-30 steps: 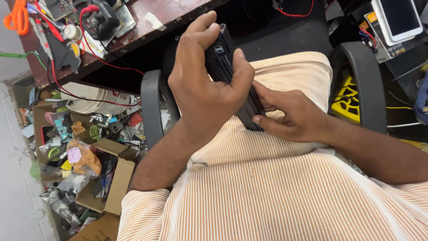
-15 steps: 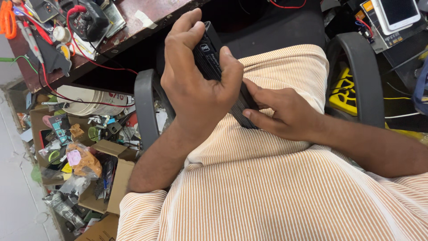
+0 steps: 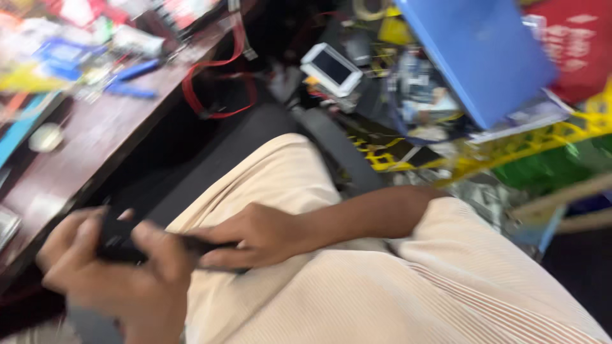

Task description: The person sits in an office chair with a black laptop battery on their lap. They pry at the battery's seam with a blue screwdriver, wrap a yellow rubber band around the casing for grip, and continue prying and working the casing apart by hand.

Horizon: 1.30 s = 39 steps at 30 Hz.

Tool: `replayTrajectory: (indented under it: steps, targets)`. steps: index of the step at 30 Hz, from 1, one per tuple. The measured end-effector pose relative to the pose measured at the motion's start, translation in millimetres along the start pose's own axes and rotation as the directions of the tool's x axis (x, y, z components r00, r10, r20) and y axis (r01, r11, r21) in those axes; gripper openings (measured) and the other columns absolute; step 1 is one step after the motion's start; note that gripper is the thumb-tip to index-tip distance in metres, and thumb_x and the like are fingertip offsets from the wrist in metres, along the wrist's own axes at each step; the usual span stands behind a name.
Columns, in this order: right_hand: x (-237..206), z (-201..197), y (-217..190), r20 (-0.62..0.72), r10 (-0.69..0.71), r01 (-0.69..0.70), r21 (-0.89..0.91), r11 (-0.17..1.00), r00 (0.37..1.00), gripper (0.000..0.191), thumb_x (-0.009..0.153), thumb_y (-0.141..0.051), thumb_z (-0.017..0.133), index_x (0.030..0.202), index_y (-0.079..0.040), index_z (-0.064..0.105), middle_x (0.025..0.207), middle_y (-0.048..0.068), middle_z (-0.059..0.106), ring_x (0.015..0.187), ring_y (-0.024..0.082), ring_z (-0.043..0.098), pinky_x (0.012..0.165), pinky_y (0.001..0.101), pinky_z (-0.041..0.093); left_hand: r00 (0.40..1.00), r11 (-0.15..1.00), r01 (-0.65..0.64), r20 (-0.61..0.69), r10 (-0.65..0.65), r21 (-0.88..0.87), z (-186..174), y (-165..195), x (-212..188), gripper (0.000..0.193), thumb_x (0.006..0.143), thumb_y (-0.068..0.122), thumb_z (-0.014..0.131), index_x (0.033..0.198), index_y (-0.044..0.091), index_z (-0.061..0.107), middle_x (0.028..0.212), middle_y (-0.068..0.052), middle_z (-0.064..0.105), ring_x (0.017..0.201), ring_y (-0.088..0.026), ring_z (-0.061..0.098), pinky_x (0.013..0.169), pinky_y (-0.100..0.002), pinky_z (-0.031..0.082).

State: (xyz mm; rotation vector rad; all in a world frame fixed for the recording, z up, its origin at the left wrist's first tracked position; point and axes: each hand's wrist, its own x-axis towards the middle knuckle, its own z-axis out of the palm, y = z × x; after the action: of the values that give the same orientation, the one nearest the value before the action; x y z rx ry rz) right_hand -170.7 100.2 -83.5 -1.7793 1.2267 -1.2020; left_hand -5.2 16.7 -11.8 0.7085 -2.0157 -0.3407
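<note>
Black handheld device (image 3: 121,245) lying low over the lap, being clasped by the left hand (image 3: 111,267), fingers curled tight around it; right hand (image 3: 255,234) pinching its near end, blurred.

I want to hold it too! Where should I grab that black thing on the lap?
Probably the middle of the black device, from above. It lies flat across the lap, the left hand wraps one end, the right hand pinches the other, leaving only the thin middle free.
</note>
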Motion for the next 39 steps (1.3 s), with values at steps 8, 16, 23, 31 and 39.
replayTrajectory:
  steps: [8, 16, 23, 31, 39]
  targets:
    - [-3, -7, -17, -0.066, -0.102, 0.098, -0.061, 0.993, 0.993, 0.045, 0.103, -0.034, 0.065, 0.139, -0.008, 0.064, 0.079, 0.007, 0.071, 0.056, 0.017, 0.069, 0.053, 0.0281, 0.054, 0.979, 0.906, -0.197, 0.031, 0.200, 0.375, 3, -6, -9, 0.033, 0.104, 0.009, 0.053, 0.132, -0.006, 0.047, 0.126, -0.021, 0.043, 0.115, -0.033, 0.048, 0.093, -0.042, 0.042]
    - [8, -17, -30, -0.040, -0.129, 0.128, -0.038, 0.991, 0.991, 0.059, 0.103, -0.033, 0.064, 0.154, -0.006, 0.049, 0.104, 0.012, 0.075, 0.083, 0.022, 0.075, 0.073, 0.0317, 0.060, 0.983, 0.920, -0.172, -0.003, 0.185, 0.351, 3, -2, -6, 0.032, 0.102, 0.012, 0.057, 0.127, -0.007, 0.059, 0.117, -0.021, 0.047, 0.107, -0.034, 0.051, 0.085, -0.043, 0.043]
    - [9, -14, -32, -0.052, -0.088, 0.085, -0.064, 0.994, 0.995, 0.053, 0.104, -0.034, 0.062, 0.150, -0.007, 0.054, 0.093, 0.009, 0.076, 0.068, 0.017, 0.075, 0.067, 0.0288, 0.060, 0.965, 0.895, -0.261, 0.080, 0.249, 0.361, -18, -13, -6, 0.021, 0.113, 0.011, 0.057, 0.129, -0.003, 0.060, 0.120, -0.016, 0.061, 0.112, -0.029, 0.060, 0.098, -0.036, 0.049]
    - [7, -11, -29, -0.059, -0.128, 0.123, -0.077, 0.989, 0.990, 0.050, 0.107, -0.036, 0.060, 0.149, -0.009, 0.055, 0.091, 0.009, 0.076, 0.068, 0.015, 0.074, 0.063, 0.0259, 0.058, 0.985, 0.946, -0.158, 0.113, 0.131, 0.282, -31, -11, -5, 0.027, 0.108, 0.009, 0.074, 0.128, -0.007, 0.065, 0.117, -0.019, 0.069, 0.104, -0.029, 0.067, 0.095, -0.034, 0.053]
    - [7, -13, -25, 0.037, -0.180, 0.183, -0.093, 0.979, 0.983, 0.047, 0.108, -0.036, 0.059, 0.146, -0.010, 0.056, 0.082, 0.003, 0.071, 0.060, 0.013, 0.069, 0.056, 0.0249, 0.054, 0.949, 0.988, -0.024, 0.314, -0.026, 0.153, -59, -44, 10, 0.030, 0.090, 0.026, 0.085, 0.102, 0.000, 0.076, 0.086, -0.016, 0.069, 0.084, -0.025, 0.070, 0.084, -0.032, 0.054]
